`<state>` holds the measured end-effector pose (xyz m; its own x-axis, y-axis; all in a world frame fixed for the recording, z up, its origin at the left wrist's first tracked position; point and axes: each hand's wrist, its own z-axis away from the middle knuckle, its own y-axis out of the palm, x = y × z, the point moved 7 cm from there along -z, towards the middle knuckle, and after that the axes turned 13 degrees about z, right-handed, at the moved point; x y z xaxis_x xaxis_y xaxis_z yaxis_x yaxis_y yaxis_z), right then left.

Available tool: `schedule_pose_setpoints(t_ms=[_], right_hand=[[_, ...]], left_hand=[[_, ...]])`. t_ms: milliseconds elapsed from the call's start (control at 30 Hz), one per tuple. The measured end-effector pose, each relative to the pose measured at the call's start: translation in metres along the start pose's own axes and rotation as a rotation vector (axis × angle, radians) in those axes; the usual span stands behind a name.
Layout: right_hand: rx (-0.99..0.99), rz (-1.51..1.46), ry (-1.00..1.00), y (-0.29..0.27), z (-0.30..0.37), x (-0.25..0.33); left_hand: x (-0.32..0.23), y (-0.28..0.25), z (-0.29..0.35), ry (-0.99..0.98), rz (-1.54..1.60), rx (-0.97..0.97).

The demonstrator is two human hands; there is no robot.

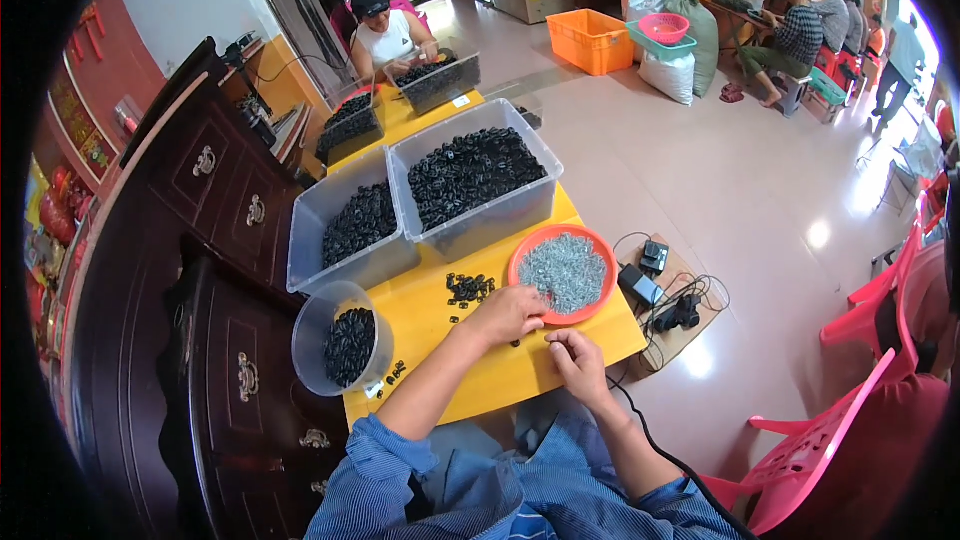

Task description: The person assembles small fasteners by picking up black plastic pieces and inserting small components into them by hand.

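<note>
My left hand [512, 314] is at the near left rim of a round orange-red plate [515, 280] heaped with small shiny metal pieces [564, 272]. Its fingers are bent together; what they hold is hidden. Just right of it, over the yellow table [490, 365], my right hand [578, 357] pinches thumb and finger together on something too small to make out. A little pile of black buckle-like plastic pieces [468, 288] lies on the table, left of the plate. A few more black pieces lie near my left fingers.
Two clear bins of black pieces [470, 178] [362, 225] and a round clear tub [305, 340] stand on the table. Dark drawers [240, 360] flank its left. Right are cabled devices [655, 285] and a pink chair [810, 450]. Another person [385, 40] works at the far end.
</note>
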<state>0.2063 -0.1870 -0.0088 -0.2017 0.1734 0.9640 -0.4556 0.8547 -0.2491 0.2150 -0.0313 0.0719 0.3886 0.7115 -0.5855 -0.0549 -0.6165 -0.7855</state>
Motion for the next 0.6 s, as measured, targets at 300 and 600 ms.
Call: schedule_pose_setpoints(t_ms=[300, 600], right_hand=[[-0.082, 0.058, -0.154, -0.004, 0.002, 0.006], [-0.137, 0.107, -0.170, -0.008, 0.001, 0.021]], left_hand=[[-0.005, 0.001, -0.001, 0.031, 0.049, -0.051], [-0.039, -0.001, 0.006, 0.100, -0.071, -0.178]])
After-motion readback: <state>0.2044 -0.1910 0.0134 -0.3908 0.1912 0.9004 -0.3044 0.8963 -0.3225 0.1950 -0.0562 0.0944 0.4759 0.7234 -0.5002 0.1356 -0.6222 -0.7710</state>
